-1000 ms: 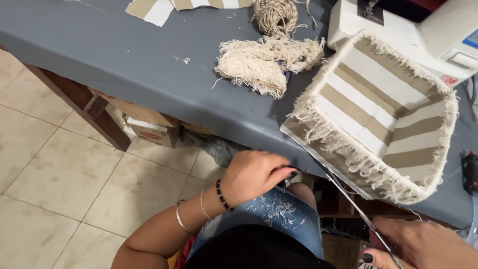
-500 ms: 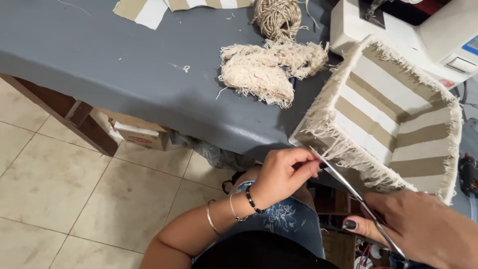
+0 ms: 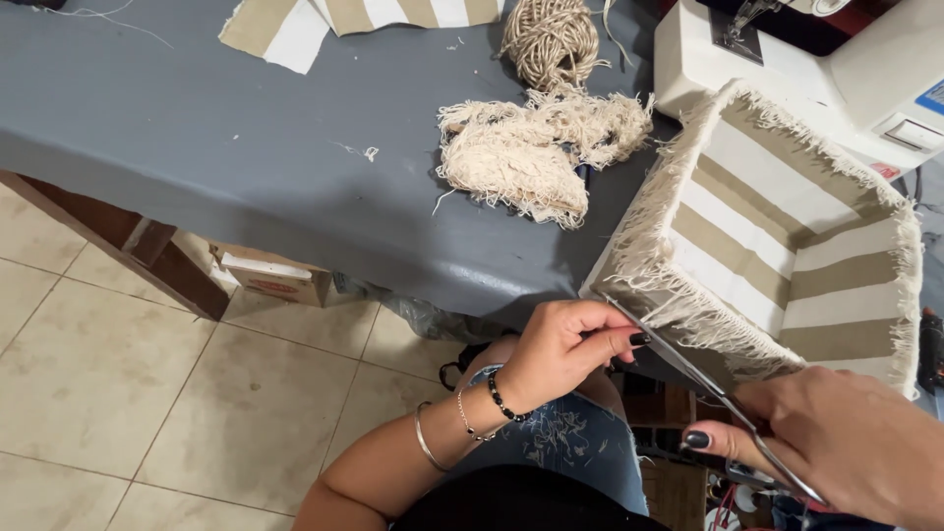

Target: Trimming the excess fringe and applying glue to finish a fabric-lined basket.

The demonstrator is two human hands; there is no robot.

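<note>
Since the earlier frame, the left hand [image 3: 565, 349] has come up from the lap to the near corner of the striped fabric basket [image 3: 777, 231] and its fingers now close on the fringe there. The right hand [image 3: 846, 442] grips the scissors [image 3: 708, 388], whose blades point at this corner. The basket rests on the grey table [image 3: 246, 167] edge, beside the loose fringe pile [image 3: 531, 147].

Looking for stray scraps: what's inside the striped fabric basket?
The striped fabric basket shows only its beige-and-white lining; its near inner wall is hidden behind the fringed rim.
</note>
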